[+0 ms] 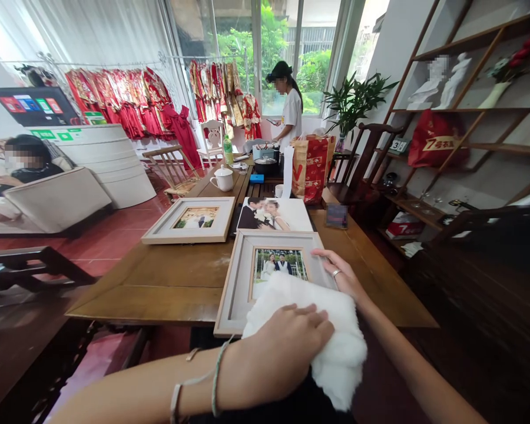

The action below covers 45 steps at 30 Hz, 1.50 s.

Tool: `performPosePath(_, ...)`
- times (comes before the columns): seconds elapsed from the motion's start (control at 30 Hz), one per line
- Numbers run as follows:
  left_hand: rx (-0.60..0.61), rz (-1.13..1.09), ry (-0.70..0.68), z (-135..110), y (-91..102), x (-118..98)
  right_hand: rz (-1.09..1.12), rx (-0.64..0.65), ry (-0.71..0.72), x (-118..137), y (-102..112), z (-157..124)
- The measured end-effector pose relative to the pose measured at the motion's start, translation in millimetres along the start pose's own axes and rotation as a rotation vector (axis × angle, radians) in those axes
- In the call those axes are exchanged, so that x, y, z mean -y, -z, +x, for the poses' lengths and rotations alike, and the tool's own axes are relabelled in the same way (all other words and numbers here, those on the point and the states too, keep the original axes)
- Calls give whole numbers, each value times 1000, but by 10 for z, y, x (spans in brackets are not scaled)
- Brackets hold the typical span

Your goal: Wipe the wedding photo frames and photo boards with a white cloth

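Observation:
A picture frame (241,277) with a pale wooden edge and a small photo of a couple lies at the near edge of the table (168,288), partly over it. My left hand (287,338), with bracelets at the wrist, presses a fluffy white cloth (335,312) onto the lower part of the frame, its fingers curled. The cloth hides the lower right of the frame and hangs past its edge. On the right side, my right hand (338,274), wearing a ring, grips the frame's edge. Its thumb is hidden. Just beyond lies a large couple photo (291,215).
A second frame (159,227) lies at the left. Farther back are a white lidded cup (223,178), a blue box (257,178), a green bottle (228,150) and a red paper bag (313,171). One person (291,112) stands behind the table; another (26,159) sits at the left.

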<state>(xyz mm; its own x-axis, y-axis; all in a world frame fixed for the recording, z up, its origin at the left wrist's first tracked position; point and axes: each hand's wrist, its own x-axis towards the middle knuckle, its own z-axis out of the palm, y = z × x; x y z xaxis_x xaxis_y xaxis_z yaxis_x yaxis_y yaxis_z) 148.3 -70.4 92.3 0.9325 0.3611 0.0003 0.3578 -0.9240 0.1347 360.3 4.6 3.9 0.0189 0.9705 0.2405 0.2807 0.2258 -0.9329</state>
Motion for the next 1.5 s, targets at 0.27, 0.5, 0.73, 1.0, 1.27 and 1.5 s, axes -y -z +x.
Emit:
performPosePath(0.27,22,304,374,335,-102,389,-82,-5,97,-72,44,-6)
performPosePath(0.5,-159,413,348,767,-161,1048,-78,-26,113,-121,12,-6)
performPosePath(0.73,-65,330,197,593,-158,916,-79,-32,105,-150,0,-7)
performPosePath(1.0,-24,173,-53,-76,-17,-60,-120,-9,94,-76,-40,-44)
performPosePath(1.27,-50,450,257,187,-247,226,-119,0,102,-86,-28,-42)
performPosePath(1.5,-135,481,396,505,-135,1002,-118,-2,100,-106,-23,-37)
